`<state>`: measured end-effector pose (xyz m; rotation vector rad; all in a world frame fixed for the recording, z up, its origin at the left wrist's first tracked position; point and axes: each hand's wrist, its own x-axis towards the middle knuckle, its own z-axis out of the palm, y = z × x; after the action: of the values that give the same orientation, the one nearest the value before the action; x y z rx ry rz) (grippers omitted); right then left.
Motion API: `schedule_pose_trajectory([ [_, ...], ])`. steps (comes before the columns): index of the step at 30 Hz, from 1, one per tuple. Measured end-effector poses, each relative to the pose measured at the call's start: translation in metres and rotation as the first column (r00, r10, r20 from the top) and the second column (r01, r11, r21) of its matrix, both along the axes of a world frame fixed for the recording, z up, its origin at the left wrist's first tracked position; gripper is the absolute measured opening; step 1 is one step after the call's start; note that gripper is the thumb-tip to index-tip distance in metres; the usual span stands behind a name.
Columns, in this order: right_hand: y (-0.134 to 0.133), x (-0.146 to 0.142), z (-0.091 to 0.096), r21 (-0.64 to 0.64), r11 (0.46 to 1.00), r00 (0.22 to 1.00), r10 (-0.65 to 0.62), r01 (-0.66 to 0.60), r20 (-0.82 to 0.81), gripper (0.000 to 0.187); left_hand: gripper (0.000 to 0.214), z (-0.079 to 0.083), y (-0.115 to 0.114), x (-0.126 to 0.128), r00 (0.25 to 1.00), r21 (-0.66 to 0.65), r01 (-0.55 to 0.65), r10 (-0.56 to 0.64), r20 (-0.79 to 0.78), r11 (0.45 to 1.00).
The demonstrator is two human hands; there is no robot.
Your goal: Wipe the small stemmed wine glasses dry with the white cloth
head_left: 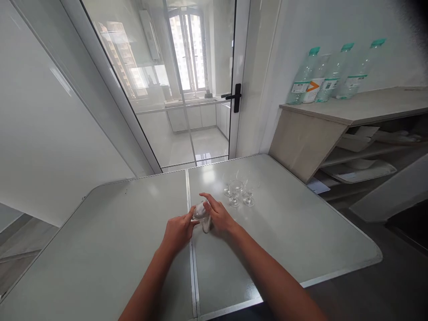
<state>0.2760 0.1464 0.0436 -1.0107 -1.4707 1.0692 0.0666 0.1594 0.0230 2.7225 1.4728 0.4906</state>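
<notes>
Both my hands meet over the middle of a grey folding table (100, 249). My left hand (178, 232) is closed on a small clear glass (199, 211), gripping it from the left side. My right hand (218, 215) presses a white cloth (206, 224) against that glass, fingers curled over it. Just beyond my right hand, several small stemmed glasses (238, 192) stand upright in a cluster on the table.
A glass door with a black handle (236, 96) stands behind the table, a kitchen beyond it. To the right is a wooden shelf unit (351, 111) with three green-capped plastic bottles (331, 73) on top. The table's seam runs down its centre.
</notes>
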Motion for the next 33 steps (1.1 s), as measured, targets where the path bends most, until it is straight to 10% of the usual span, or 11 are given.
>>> schedule_pose_trajectory([
  [8, -0.003, 0.000, 0.010, -0.143, 0.989, 0.882, -0.040, -0.031, -0.470, 0.049, 0.045, 0.011, 0.001, 0.006, 0.980, -0.158, 0.026, 0.007, 0.200, 0.987],
  [19, -0.002, 0.001, 0.003, -0.012, 0.997, 0.994, 0.081, -0.082, -0.077, 0.053, 0.047, -0.002, 0.002, -0.003, 0.997, -0.014, 0.081, -0.081, 0.016, 0.997],
  [25, -0.005, 0.000, 0.006, -0.008, 0.991, 0.970, 0.131, -0.136, -0.206, 0.042, 0.046, 0.005, 0.005, -0.010, 0.989, -0.007, 0.111, -0.110, 0.097, 0.994],
  [33, -0.002, -0.010, 0.000, -0.128, 0.986, 0.837, -0.161, 0.109, -0.522, 0.034, 0.050, 0.009, -0.005, 0.010, 0.905, -0.247, 0.160, -0.042, 0.423, 0.956],
])
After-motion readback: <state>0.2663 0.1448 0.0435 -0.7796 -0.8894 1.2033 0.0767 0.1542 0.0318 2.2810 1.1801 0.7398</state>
